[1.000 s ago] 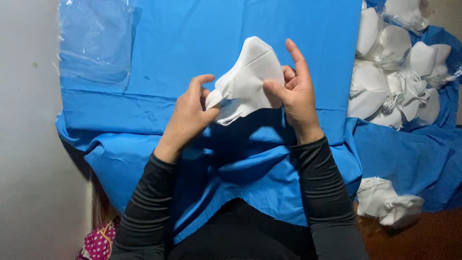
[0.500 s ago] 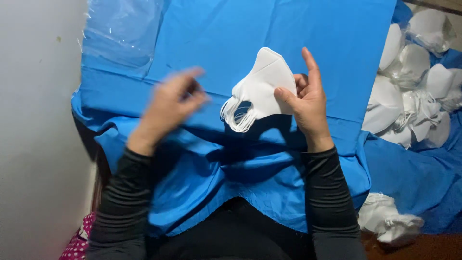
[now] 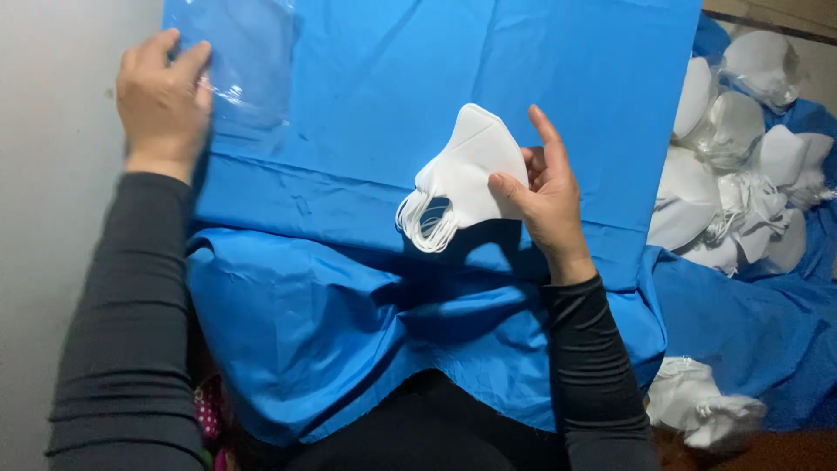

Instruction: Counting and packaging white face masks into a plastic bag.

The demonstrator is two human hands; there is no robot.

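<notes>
My right hand (image 3: 542,196) holds a stack of folded white face masks (image 3: 466,174) above the blue cloth (image 3: 392,105), thumb in front, with the ear loops hanging at the stack's lower left. My left hand (image 3: 161,100) rests far to the left on a pile of clear plastic bags (image 3: 248,70) at the cloth's upper left corner, fingers laid over the edge of the top bag. Both arms wear dark long sleeves.
A heap of loose white masks (image 3: 741,174), some in clear bags, lies on blue cloth at the right. Another bundle of white masks (image 3: 706,410) sits at the lower right. A pale wall or surface (image 3: 52,262) borders the left side.
My left hand let go of the mask stack and swung up and left onto the plastic bags. The right hand keeps the stack, nearly in the same place.
</notes>
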